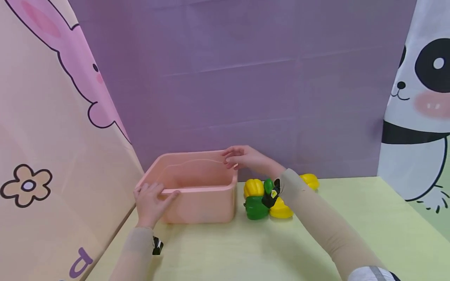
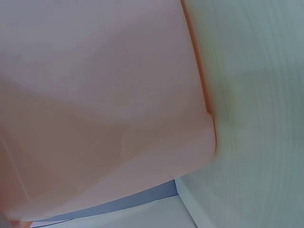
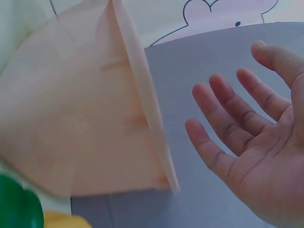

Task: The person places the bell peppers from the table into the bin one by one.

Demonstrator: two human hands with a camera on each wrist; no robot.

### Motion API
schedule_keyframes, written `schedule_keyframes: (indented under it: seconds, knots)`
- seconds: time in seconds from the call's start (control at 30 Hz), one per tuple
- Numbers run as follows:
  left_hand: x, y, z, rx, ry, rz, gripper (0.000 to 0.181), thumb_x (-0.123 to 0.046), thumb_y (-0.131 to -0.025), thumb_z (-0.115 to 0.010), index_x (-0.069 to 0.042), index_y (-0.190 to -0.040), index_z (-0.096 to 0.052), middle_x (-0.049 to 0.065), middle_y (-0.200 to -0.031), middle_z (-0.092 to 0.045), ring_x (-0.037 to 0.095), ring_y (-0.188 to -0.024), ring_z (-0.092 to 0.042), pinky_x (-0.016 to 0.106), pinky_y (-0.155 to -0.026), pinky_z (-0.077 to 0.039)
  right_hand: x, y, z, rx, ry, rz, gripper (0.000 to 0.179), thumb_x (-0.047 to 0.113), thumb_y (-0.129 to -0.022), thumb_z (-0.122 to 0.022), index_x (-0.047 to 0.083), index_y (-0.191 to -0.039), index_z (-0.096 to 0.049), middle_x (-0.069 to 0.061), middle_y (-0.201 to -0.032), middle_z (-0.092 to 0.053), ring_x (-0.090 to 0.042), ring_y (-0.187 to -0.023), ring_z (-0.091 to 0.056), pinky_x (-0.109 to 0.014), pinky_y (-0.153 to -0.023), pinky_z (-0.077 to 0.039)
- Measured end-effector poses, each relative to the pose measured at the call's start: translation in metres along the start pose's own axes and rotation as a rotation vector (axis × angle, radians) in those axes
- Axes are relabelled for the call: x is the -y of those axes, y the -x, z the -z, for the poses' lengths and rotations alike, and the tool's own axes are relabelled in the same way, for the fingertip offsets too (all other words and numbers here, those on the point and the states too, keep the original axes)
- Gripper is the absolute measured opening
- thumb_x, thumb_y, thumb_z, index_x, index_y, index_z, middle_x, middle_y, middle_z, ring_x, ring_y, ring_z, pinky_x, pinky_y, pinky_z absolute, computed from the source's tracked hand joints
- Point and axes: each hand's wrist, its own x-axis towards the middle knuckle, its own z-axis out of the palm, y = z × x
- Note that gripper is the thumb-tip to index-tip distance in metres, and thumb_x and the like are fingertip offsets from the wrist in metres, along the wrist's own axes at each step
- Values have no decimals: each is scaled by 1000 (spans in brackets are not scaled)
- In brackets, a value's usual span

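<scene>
A pink plastic bin [image 1: 200,207] stands on the table, its inside bare where it shows. My left hand [image 1: 150,203] grips its front left corner, fingers over the rim and thumb along the front edge. That bin's smooth wall [image 2: 114,90] fills most of the left wrist view, where the hand is mostly hidden. Over the back right corner hovers my right hand [image 1: 250,159]. In the right wrist view this hand [image 3: 261,137] has spread, slightly bent fingers, holds nothing and is apart from the bin rim [image 3: 142,95].
Right of the bin lie a green bell pepper [image 1: 256,208], a yellow bell pepper [image 1: 254,188] and another yellow one [image 1: 281,209], partly under my right wrist. A further yellow pepper [image 1: 311,180] sits behind the forearm. A purple backdrop [image 1: 225,78] rises behind the pale table [image 1: 218,249].
</scene>
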Motion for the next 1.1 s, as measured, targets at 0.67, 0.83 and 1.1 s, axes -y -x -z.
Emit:
schedule_keyframes:
  seconds: [0.67,0.83,1.1]
  knots:
    - [0,1,-3,-4,-4,10,44,-55,-76,-72,-14,-72,-59,4,-79,-62,27,-75,-43,56,-87,-25,-47,101,59,-130,106,25,40,16,-93,-63,-1,-128,-54,-18,-119,-63,-42,-113,-57,-43,-94,-50]
    - [0,2,-4,-2,-5,16,46,-55,-77,-71,-10,-78,-65,9,-86,-67,31,-81,-48,57,-89,-25,-75,119,75,-166,119,15,42,21,-94,-64,0,-129,-54,-17,-125,-61,-34,-117,-56,-47,-99,-44]
    - [-1,1,-5,-11,12,14,45,-54,-76,-73,-10,-78,-65,10,-87,-67,32,-83,-50,57,-89,-24,-120,140,91,-275,117,1,37,25,-101,-51,1,-128,-57,-22,-133,-54,-44,-125,-44,-62,-106,-28]
